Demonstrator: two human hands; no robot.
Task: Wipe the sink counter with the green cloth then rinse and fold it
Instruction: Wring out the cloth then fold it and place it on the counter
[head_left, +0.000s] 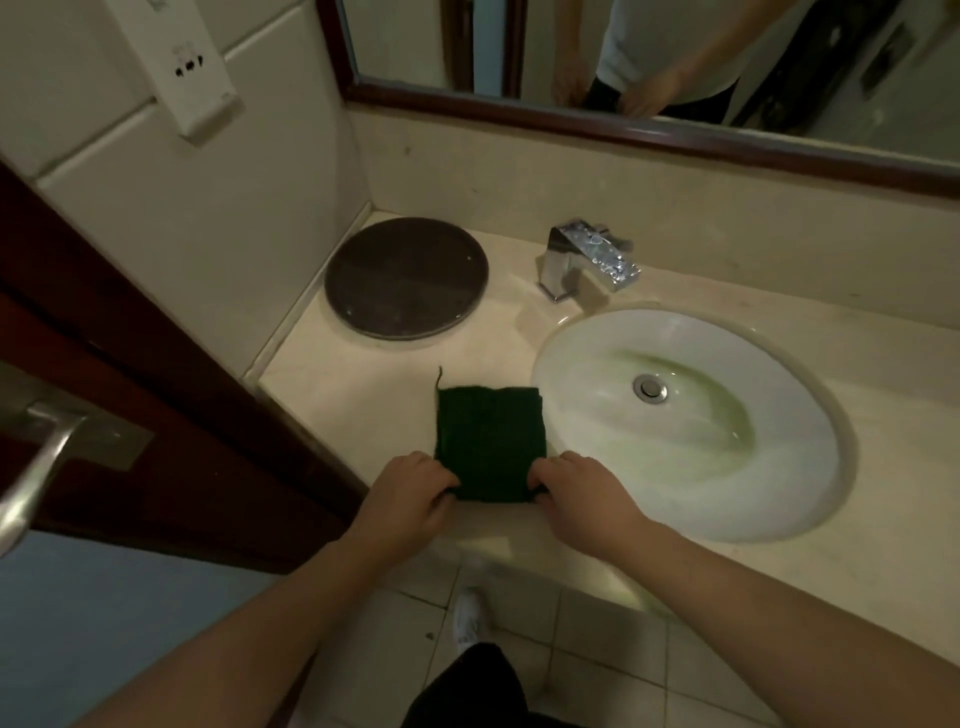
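A: Head view. Where's the green cloth (491, 441)?

B: Flat on the sink counter (363, 384), just left of the sink (691, 415) basin. Looks like a squarish folded pad, near edge at the counter's front lip. Loose thread sticking up off its far left corner.

A: Hands?

B: Both on the near edge. Left hand (410, 493) at the near left corner, fingers curled, pinching the cloth edge. Right hand (582, 488) at the near right corner, fingers curled narrow, gripping that corner too. Forearms come in from the bottom of the frame, roughly symmetric.

A: Cloth touching the basin?

B: Right edge sits just beside the basin rim. Can't tell if it overlaps.

A: Basin state?

B: White oval, greenish tint around the drain (649, 388). No water stream visible from the faucet (587, 260). Faucet is chrome, behind the basin's left end, droplets on its top.

A: Anything else on the counter?

B: Round dark tray (405, 278) in the far left corner, well apart from the cloth. Mirror (675, 62) above the backsplash shows the person's torso and arms. Dark wooden door (156, 415) with metal handle (36, 467) at left. Tiled floor (571, 649) below, one white shoe (467, 618) visible.
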